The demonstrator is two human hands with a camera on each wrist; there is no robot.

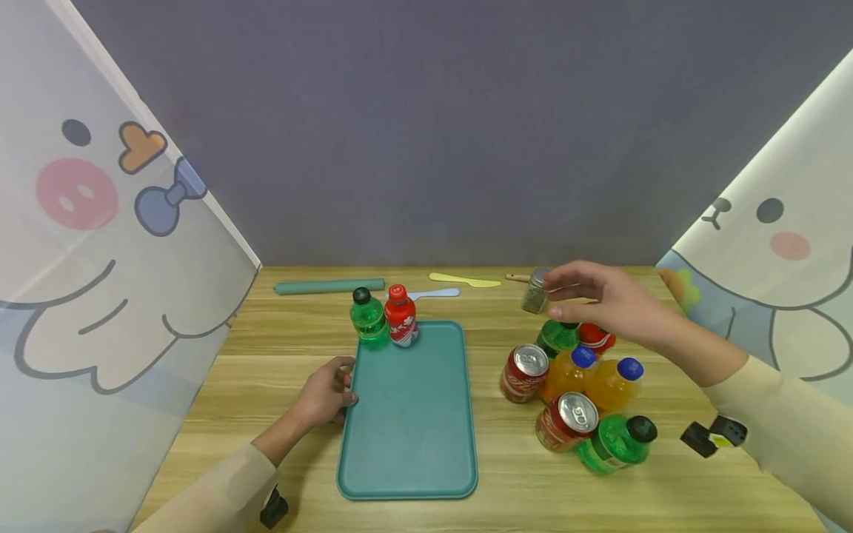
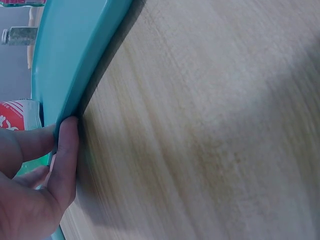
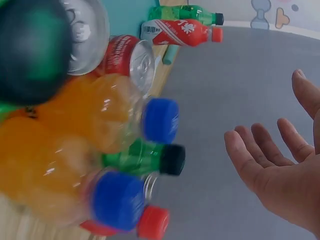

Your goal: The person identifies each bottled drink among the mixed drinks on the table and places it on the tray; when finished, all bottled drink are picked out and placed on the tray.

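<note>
Grey wall [image 1: 453,133] behind wood-grain counter [image 1: 280,333]. Left hand [image 1: 324,392] pinches rim of tray [image 1: 408,422]. Right hand [image 1: 609,303], fingers apart — nothing held — hangs near jar [image 1: 534,294], behind bottles [image 1: 608,389], right of tray. Best kept above caps [image 1: 630,369], lest bottles topple.

Teal rectangular tray [image 1: 406,422]; green bottle [image 1: 369,324], red bottle [image 1: 401,320]: upright, far left corner; lidded jar [image 1: 534,297]: upright

A lane of pale wood-grain counter [image 1: 489,451] separates a teal rectangular tray [image 1: 406,422] from red metal cans [image 1: 524,374] and blue-capped orange plastic bottles [image 1: 609,386] blocking passage farther right.
</note>
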